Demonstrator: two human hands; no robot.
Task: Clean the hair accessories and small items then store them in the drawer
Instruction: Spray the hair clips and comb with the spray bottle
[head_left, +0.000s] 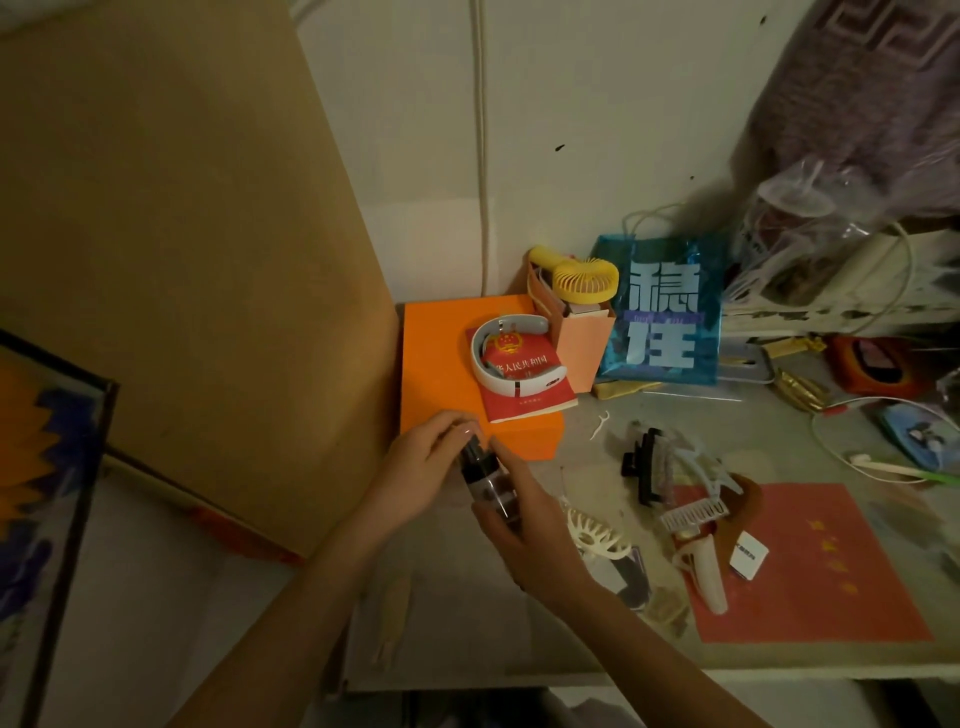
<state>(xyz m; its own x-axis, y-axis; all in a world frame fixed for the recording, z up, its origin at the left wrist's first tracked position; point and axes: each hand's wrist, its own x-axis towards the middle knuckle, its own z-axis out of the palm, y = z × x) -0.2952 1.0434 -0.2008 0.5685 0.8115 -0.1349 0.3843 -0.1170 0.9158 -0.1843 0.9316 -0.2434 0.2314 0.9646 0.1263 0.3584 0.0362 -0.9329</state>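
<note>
My right hand (524, 530) grips a small clear bottle (491, 483) with a dark cap, held over the table's near left part. My left hand (431, 462) pinches the bottle's cap from the left. To the right on the table lie a black claw clip (647, 467), a cream claw clip (597, 535), a white comb-like clip (693, 514) and a white curved clip (709, 571). No drawer can be made out.
An orange box (441, 364) stands at the back left, bearing a red booklet (524, 384) and a white neck band (511, 353). Behind are a yellow hand fan (582, 280) and a blue bag (665, 312). A red paper sheet (810, 566) lies right; white cables (857, 457) run further right.
</note>
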